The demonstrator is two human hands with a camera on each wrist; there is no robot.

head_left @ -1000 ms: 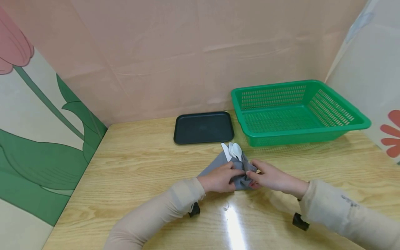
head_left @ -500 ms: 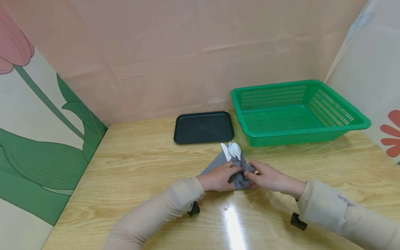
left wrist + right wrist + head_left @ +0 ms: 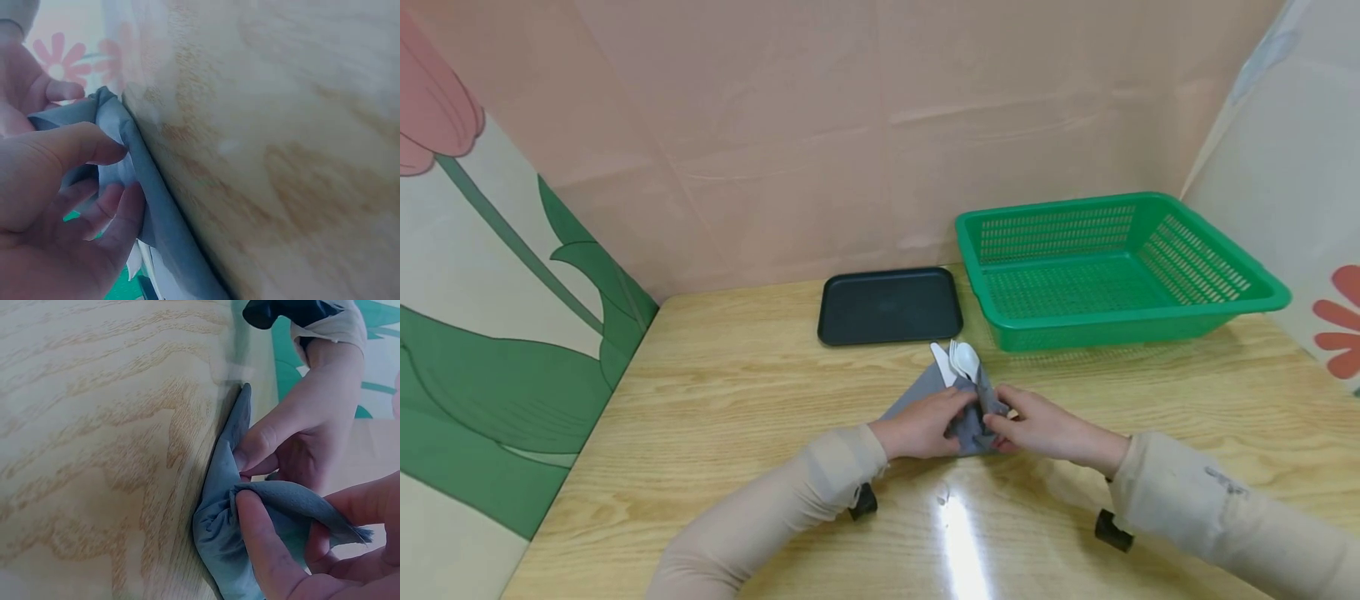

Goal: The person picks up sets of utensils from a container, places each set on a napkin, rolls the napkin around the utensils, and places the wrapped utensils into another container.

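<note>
A grey cloth napkin (image 3: 922, 392) lies on the wooden table, partly folded round white cutlery. The tips of a knife (image 3: 942, 363), a fork (image 3: 954, 357) and a spoon (image 3: 967, 362) stick out at its far end; their handles are hidden in the cloth. My left hand (image 3: 922, 427) holds the napkin from the left, its thumb and bent fingers against the cloth in the left wrist view. From the right, my right hand (image 3: 1039, 427) pinches a raised fold of the napkin (image 3: 290, 497) between thumb and fingers. The cloth is bunched between the two hands.
Behind the napkin a black rectangular tray (image 3: 889, 307) lies flat near the back wall. To its right stands a large green plastic basket (image 3: 1120, 325) with slatted sides. Printed cloth walls border the wooden table (image 3: 737, 367) on the left and right.
My right hand has shifted slightly left with the pinched napkin fold. The left hand has drawn back a little to the left, still on the cloth.
</note>
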